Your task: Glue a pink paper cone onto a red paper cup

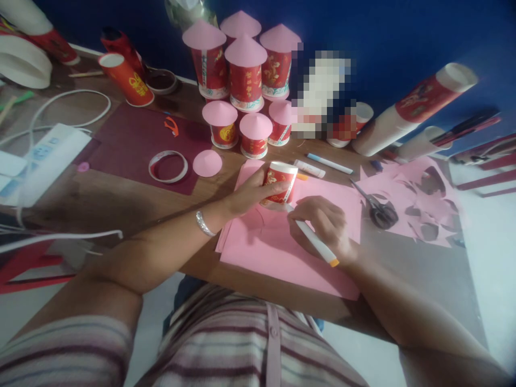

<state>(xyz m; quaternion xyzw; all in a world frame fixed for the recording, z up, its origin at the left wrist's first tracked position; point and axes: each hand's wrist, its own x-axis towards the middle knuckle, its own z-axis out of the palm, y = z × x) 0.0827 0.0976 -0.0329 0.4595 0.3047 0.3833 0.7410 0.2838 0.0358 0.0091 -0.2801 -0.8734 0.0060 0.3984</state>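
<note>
Cup (280, 176) in my left hand (250, 192), marker (314, 241) in my right hand (324, 223)

In the head view, my left fingers grasp the cup round its side, thumb across the front, above the pink paper (258, 255). My right fingers are curled tightly round the marker, its tip close by the cup's lower rim; I can't tell whether the two touch.

If my left grip slackens, I think the cup could twist and the tip would skid. If I squeeze too hard, the thin wall may dent. Should the tip slip past the rim, it could mark the paper beneath my fingers, or my left thumb.

Just beyond my left fingers stand the small roofed cups (256, 134), with the taller stacks (246, 86) behind; a careless push of my knuckles might topple them. The loose cone (207, 163), left of those fingers, could be crushed by a shifting forearm. Right of my right fingers lie the scissors (381, 212), partly over the offcuts (427, 212); a wide swing might catch the blades.
</note>
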